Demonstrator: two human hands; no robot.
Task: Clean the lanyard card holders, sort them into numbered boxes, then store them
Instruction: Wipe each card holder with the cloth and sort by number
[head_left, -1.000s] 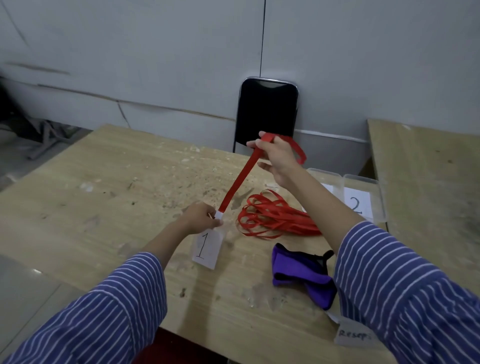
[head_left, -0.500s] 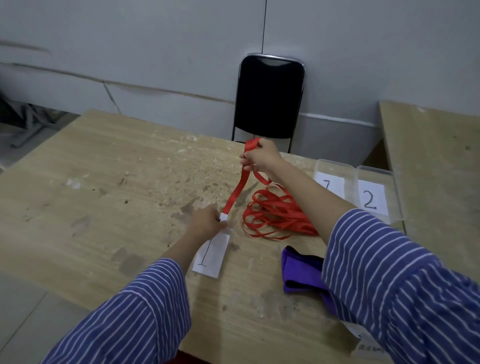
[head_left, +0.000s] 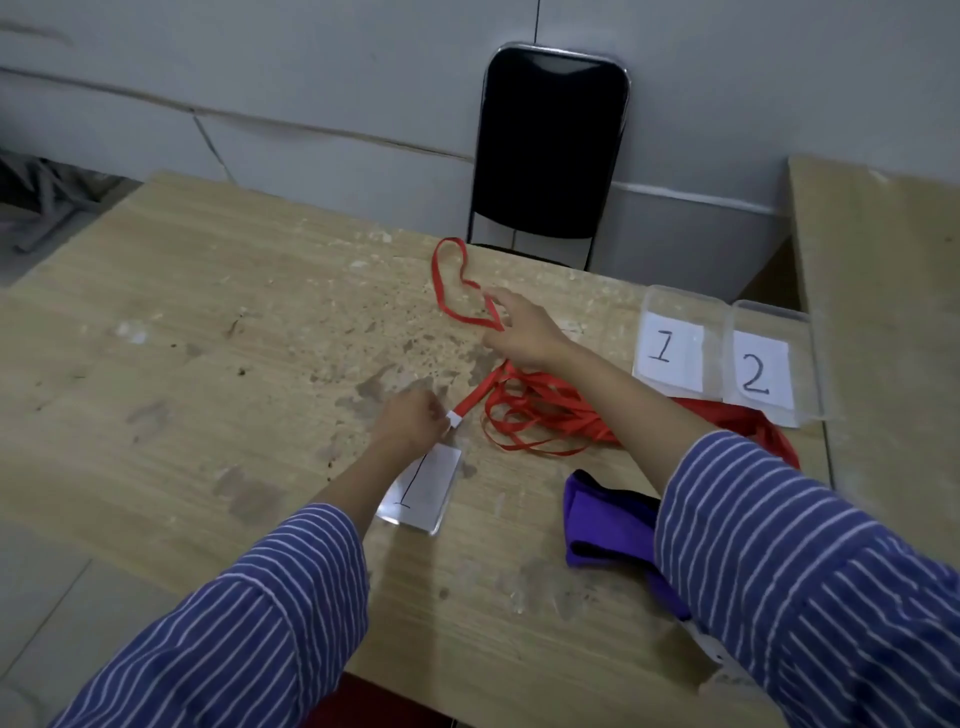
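My left hand (head_left: 413, 423) pinches the white clip end of a red lanyard strap (head_left: 448, 283), just above a clear card holder (head_left: 422, 489) marked 1 that lies flat on the wooden table (head_left: 182, 364). The strap runs up and to the right, and its far loop lies on the table. My right hand (head_left: 522, 332) hovers over that loop with fingers spread and relaxed, holding nothing. A pile of several more red lanyards (head_left: 545, 415) lies under my right forearm. Two clear boxes stand at the right, labelled 1 (head_left: 680, 338) and 2 (head_left: 771, 364).
A purple cloth (head_left: 608, 519) lies near the front right, partly under my right sleeve. A black chair (head_left: 550, 145) stands behind the table against the grey wall. A second wooden table (head_left: 883, 312) adjoins on the right. A paper label pokes out beneath my right sleeve.
My right hand lowered the raised strap to the table and let go; the loop now lies flat. My left hand still pinches the clip end.
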